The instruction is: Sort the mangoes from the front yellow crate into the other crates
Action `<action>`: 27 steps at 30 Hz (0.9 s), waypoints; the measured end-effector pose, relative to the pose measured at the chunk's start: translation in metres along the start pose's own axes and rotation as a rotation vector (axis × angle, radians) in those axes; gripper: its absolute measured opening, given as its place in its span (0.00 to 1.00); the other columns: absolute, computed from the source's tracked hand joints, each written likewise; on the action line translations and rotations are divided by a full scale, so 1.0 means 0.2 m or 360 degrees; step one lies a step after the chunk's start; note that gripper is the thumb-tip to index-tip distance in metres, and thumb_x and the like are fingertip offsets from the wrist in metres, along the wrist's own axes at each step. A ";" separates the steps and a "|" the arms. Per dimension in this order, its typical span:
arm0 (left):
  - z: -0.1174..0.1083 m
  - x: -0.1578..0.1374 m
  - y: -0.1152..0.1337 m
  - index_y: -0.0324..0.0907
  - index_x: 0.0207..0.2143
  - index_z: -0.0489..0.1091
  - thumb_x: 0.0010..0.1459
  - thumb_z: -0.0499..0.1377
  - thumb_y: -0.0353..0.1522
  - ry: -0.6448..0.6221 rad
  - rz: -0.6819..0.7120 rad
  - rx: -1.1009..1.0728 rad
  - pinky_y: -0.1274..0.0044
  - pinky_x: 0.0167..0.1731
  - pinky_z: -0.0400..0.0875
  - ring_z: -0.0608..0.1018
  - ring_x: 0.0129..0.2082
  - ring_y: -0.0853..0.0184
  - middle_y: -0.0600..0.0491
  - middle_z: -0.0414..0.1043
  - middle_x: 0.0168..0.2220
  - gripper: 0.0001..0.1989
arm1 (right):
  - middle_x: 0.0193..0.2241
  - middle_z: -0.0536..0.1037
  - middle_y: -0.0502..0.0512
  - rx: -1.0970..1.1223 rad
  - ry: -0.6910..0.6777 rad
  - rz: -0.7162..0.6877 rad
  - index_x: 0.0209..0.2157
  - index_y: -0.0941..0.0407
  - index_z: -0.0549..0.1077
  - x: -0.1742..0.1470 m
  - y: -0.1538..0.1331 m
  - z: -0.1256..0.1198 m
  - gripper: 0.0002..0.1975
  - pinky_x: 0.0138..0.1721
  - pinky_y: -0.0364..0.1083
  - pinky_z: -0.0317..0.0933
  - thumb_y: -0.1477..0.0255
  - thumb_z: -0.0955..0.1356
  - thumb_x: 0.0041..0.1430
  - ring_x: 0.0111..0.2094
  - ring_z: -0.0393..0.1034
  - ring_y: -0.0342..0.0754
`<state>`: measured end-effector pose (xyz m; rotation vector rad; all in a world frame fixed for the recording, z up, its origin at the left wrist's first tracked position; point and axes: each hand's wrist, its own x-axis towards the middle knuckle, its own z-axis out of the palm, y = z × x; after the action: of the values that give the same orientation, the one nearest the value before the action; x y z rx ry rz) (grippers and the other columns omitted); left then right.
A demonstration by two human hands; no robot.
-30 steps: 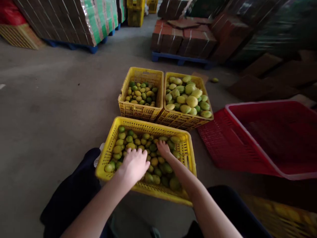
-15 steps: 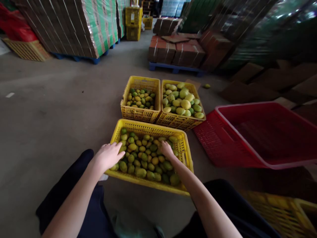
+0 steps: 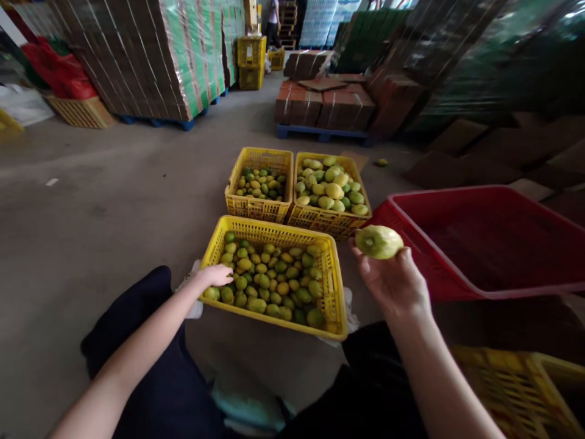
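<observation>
My right hand is raised to the right of the front yellow crate, its fingers closed on a large pale yellow-green lemon. That crate holds many green and yellow lemons. Over its left end, my left hand reaches in among the fruit with fingers bent down. Whatever those fingertips hold, if anything, is hidden. Behind stand two more yellow crates: the left one has smaller lemons low inside, while the right one is heaped with larger, paler lemons.
A big red crate stands tilted at the right, near my right hand. Part of another yellow crate shows at lower right. Flattened cardboard, a loose lemon and a blue pallet of stacked cartons lie farther off.
My right hand has come up out of the front crate and moved right with a lemon in it. My left hand's fingers, spread before, now bend down into the fruit.
</observation>
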<state>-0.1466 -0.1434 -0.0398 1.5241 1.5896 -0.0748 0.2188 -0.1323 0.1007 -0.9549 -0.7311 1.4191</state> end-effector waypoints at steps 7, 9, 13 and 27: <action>-0.01 0.38 -0.03 0.39 0.30 0.77 0.41 0.64 0.31 -0.0251 -0.0087 0.0431 0.65 0.41 0.73 0.79 0.34 0.57 0.49 0.78 0.30 0.10 | 0.40 0.82 0.59 0.0577 0.0046 0.0331 0.40 0.57 0.77 -0.06 0.12 -0.12 0.15 0.36 0.38 0.76 0.66 0.75 0.50 0.40 0.79 0.48; 0.02 0.50 -0.02 0.37 0.33 0.77 0.44 0.64 0.32 -0.0133 -0.0085 0.0539 0.63 0.43 0.72 0.79 0.37 0.56 0.46 0.78 0.32 0.11 | 0.41 0.82 0.59 0.0636 0.0144 0.0341 0.39 0.58 0.77 -0.09 0.08 -0.17 0.16 0.37 0.37 0.75 0.65 0.76 0.49 0.41 0.79 0.49; 0.17 0.68 0.00 0.34 0.45 0.74 0.50 0.62 0.29 0.0138 -0.0019 0.0685 0.61 0.50 0.68 0.75 0.49 0.51 0.36 0.74 0.48 0.18 | 0.40 0.82 0.57 0.0661 0.0365 0.0371 0.38 0.57 0.78 -0.13 0.02 -0.29 0.16 0.36 0.36 0.75 0.62 0.76 0.49 0.39 0.80 0.47; 0.35 0.80 0.05 0.36 0.41 0.73 0.45 0.67 0.25 0.0468 0.0070 0.0418 0.61 0.56 0.62 0.71 0.54 0.47 0.38 0.74 0.44 0.18 | 0.35 0.82 0.58 0.0601 0.0388 0.0775 0.39 0.58 0.77 -0.15 0.12 -0.37 0.20 0.31 0.38 0.76 0.64 0.78 0.44 0.31 0.78 0.45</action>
<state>-0.0731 -0.0592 -0.1748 1.8395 1.8320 -0.0368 0.2704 -0.1713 0.0489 -1.0177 -0.0350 1.7410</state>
